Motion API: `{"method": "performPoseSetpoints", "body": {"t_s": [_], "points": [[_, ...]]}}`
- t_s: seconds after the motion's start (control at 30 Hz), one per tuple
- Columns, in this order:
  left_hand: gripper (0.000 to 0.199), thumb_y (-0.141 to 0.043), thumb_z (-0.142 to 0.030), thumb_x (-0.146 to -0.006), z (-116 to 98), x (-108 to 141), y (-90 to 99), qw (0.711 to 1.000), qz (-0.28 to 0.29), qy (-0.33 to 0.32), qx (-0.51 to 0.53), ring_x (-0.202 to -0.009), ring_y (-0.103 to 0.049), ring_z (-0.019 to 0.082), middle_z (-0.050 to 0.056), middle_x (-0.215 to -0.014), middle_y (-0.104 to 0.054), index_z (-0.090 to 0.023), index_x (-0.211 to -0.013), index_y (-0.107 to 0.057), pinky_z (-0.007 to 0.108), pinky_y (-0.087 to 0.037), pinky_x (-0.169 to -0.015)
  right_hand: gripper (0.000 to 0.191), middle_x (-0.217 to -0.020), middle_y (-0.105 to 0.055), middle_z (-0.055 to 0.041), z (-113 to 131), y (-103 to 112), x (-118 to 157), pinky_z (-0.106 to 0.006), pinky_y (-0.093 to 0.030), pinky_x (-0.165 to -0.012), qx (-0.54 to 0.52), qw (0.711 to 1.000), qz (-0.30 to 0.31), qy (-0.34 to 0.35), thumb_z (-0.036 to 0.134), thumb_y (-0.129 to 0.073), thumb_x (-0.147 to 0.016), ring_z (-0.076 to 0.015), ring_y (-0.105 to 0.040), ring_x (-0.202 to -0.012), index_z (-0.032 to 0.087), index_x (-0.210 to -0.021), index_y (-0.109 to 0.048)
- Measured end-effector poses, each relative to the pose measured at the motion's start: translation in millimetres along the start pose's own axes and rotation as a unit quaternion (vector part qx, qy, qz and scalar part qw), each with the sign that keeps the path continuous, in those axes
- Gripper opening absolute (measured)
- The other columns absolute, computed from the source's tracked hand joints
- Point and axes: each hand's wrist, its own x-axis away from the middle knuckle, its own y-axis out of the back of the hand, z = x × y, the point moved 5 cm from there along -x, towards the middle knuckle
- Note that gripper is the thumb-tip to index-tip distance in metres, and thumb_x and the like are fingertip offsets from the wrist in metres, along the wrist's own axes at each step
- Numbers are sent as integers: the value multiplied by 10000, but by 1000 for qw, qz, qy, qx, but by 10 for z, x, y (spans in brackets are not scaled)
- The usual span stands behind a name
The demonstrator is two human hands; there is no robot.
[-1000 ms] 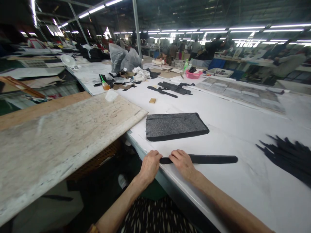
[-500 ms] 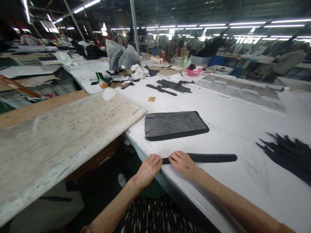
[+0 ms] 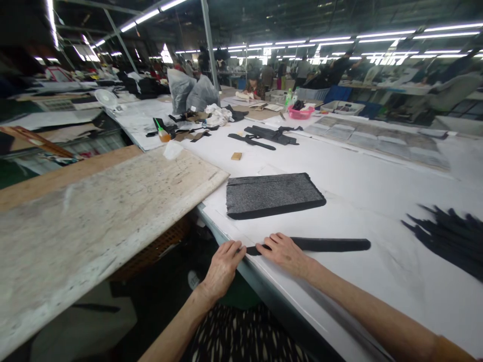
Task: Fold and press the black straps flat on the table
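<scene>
A long black fabric strip lies flat along the near side of the white table, its rounded end pointing right. My left hand is closed on the strip's left end, right at the table edge. Bent over the strip a little further right is my right hand, its fingers closed on it and pressing it to the table. Just beyond both hands sits a neat stack of grey-and-black strips. Off to the right lies a loose fanned bundle of black strips.
A stained pale board adjoins the table on the left. Farther back are a small tan block, black cut pieces, an orange bottle with a green nozzle, a pink basket and grey plastic bags. Other people work in the background.
My left hand has shifted slightly left and down along the strip's end. My right hand has slid slightly left, its fingers spread a bit more. The view has turned slightly.
</scene>
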Motion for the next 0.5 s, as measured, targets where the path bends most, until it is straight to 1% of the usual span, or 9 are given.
{"method": "performPoseSetpoints", "body": {"t_s": [0.1,0.13,0.2,0.27,0.33,0.37,0.4,0.43,0.5], "points": [[431,-345,31,-760,67,68,25,999,-28,23,31,-982,-529,242,117,-1040,-619,-142,-1033,-630,399,-501,-826,247,-860,-517,-43,-18,8,18,-308,-336,-666,-2,1000,8,0,126,-473,-887,-172,-460,-778,159,-1129,-501],[413,-337,17,-776,112,80,47,996,-44,55,57,-976,-538,234,115,-1030,-623,-148,-1000,-642,392,-501,-826,253,-861,-520,-44,-21,22,27,-307,-338,-666,-2,1000,9,0,115,-476,-881,-171,-463,-777,158,-1128,-501],[366,-328,-37,-819,222,107,98,975,-81,162,128,-950,-559,214,108,-1012,-625,-158,-935,-654,373,-497,-821,270,-860,-527,-43,-7,57,48,-303,-344,-663,-2,1000,6,-2,86,-487,-860,-167,-470,-769,161,-1119,-506],[308,-349,-132,-851,285,147,107,931,-84,282,214,-872,-577,196,89,-940,-636,-157,-882,-654,342,-487,-784,295,-862,-539,-40,48,70,70,-303,-360,-671,-5,1000,-6,0,65,-505,-831,-166,-482,-761,168,-1107,-515],[274,-403,-252,-849,253,188,29,876,-37,378,296,-726,-562,176,47,-765,-628,-149,-796,-651,299,-463,-688,311,-874,-557,-39,133,27,85,-315,-383,-699,-7,999,-46,3,67,-502,-813,-172,-501,-761,179,-1102,-523],[302,-431,-316,-833,224,215,-48,845,-2,425,325,-633,-524,162,19,-639,-584,-151,-685,-636,277,-431,-604,318,-889,-568,-41,176,-23,84,-327,-394,-720,-4,997,-80,7,76,-483,-815,-177,-512,-765,186,-1110,-525],[333,-455,-365,-813,194,235,-136,817,27,455,353,-583,-487,152,0,-565,-535,-151,-621,-624,266,-391,-552,294,-872,-578,-38,210,-75,78,-329,-401,-719,2,990,-139,9,89,-453,-826,-179,-522,-755,195,-1087,-537],[326,-483,-375,-785,188,253,-217,794,33,480,371,-567,-466,147,-13,-529,-499,-152,-589,-620,264,-368,-540,253,-837,-584,-33,238,-149,61,-325,-408,-710,7,981,-191,17,113,-428,-842,-179,-532,-740,201,-1044,-552],[184,-577,-300,-675,241,299,-368,758,18,528,382,-600,-465,155,-27,-518,-476,-166,-557,-623,266,-364,-574,215,-773,-592,-18,260,-303,3,-307,-416,-674,22,960,-277,27,129,-416,-843,-172,-543,-696,221,-961,-572]]}}
